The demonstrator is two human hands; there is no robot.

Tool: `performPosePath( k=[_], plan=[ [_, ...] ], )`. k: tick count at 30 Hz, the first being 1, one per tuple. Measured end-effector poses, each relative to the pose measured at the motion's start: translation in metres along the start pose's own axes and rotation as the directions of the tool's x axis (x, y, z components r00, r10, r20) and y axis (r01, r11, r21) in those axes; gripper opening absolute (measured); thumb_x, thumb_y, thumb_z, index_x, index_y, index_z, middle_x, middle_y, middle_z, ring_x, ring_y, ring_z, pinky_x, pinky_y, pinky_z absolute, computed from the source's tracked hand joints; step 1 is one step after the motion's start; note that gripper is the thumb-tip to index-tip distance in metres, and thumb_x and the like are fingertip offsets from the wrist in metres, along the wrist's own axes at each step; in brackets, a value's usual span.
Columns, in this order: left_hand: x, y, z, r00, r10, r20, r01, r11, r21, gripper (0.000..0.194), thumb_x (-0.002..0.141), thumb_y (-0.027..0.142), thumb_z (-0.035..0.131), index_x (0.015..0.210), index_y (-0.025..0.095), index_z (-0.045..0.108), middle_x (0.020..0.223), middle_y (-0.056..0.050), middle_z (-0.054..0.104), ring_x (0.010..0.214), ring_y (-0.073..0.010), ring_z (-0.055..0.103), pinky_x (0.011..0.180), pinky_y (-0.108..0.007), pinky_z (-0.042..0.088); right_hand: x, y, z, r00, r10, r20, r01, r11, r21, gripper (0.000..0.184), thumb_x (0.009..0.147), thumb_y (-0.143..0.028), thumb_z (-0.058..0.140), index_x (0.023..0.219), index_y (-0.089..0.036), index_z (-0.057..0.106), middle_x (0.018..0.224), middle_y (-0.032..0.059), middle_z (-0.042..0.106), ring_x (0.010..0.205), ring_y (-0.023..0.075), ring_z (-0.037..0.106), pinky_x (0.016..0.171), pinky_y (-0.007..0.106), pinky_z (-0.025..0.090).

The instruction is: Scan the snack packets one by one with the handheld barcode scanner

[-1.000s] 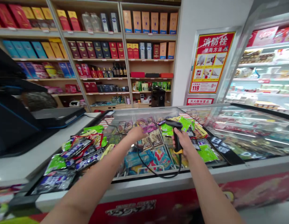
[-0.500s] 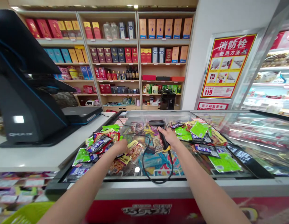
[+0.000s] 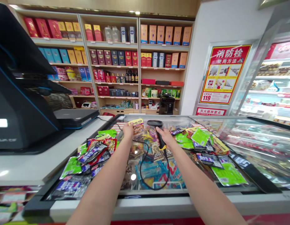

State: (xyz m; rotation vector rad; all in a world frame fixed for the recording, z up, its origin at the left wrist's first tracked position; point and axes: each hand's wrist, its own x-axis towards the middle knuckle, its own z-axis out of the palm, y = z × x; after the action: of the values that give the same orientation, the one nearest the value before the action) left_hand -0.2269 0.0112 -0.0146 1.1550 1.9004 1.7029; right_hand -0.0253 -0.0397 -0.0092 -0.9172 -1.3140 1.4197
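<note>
My left hand (image 3: 128, 130) is closed on the edge of a yellow and brown snack packet (image 3: 137, 126), held up above the glass freezer lid (image 3: 128, 182). In my right hand (image 3: 165, 137) is a black and yellow barcode scanner (image 3: 160, 132), its fingers wrapped round the handle. The scanner's head lies to the right of the packet, a short gap apart. A black cable (image 3: 141, 165) loops from the handle over the glass. On the left lies a pile of green, red and dark snack packets (image 3: 93, 152); another pile of snack packets (image 3: 205, 143) lies on the right.
A dark checkout terminal (image 3: 23, 103) stands on the white counter (image 3: 20, 165) at the left. Behind the freezer are shelves (image 3: 116, 67) of boxes and bottles. A red poster (image 3: 225, 73) hangs on the right wall, beside a lit display cooler (image 3: 273, 84).
My left hand has moved from the left pile up and forward, bringing a yellow and brown packet close to the scanner. My right hand still grips the scanner. The view has shifted slightly.
</note>
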Motion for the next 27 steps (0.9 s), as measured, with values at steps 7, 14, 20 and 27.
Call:
performPosePath(
  k=[7,14,20,27],
  plan=[
    [0.003,-0.013,0.016,1.0,-0.013,-0.026,0.015,0.997,0.076,0.02,0.084,0.026,0.045,0.087,0.014,0.061,0.092,-0.01,0.07,0.083,-0.0208,0.064,0.074,-0.028,0.048,-0.011,0.018,-0.012,0.989,0.099,0.11,-0.092,0.993,-0.068,0.041,0.072,-0.055,0.066,0.078,-0.02,0.046,0.053,-0.0071,0.054,0.036,0.0079,0.048,0.033,0.019,0.04],
    [-0.001,-0.029,0.019,1.0,-0.006,-0.027,0.012,0.97,0.243,0.024,0.086,0.028,0.043,0.09,0.014,0.061,0.097,-0.014,0.069,0.091,-0.0229,0.064,0.08,-0.03,0.047,-0.015,0.019,-0.006,0.982,0.156,0.11,-0.144,0.983,-0.11,0.036,0.075,-0.052,0.064,0.079,-0.02,0.048,0.05,-0.0076,0.053,0.034,0.0075,0.047,0.032,0.019,0.04],
    [0.002,-0.034,0.022,1.0,0.02,-0.009,-0.017,0.958,0.287,0.025,0.086,0.029,0.043,0.087,0.013,0.061,0.096,-0.015,0.069,0.09,-0.0229,0.064,0.079,-0.03,0.047,-0.018,0.019,-0.005,0.98,0.171,0.103,-0.16,0.981,-0.113,0.034,0.074,-0.049,0.065,0.082,-0.02,0.049,0.049,-0.0089,0.052,0.033,0.007,0.046,0.032,0.018,0.04],
    [0.006,-0.037,0.023,0.999,0.036,-0.009,-0.033,0.967,0.252,0.026,0.082,0.031,0.044,0.089,0.015,0.063,0.094,-0.013,0.07,0.091,-0.0235,0.064,0.08,-0.031,0.048,-0.014,0.022,-0.007,0.977,0.191,0.099,-0.181,0.979,-0.097,0.034,0.075,-0.05,0.063,0.083,-0.02,0.05,0.048,-0.0089,0.052,0.032,0.0067,0.045,0.032,0.017,0.039]
  ],
)
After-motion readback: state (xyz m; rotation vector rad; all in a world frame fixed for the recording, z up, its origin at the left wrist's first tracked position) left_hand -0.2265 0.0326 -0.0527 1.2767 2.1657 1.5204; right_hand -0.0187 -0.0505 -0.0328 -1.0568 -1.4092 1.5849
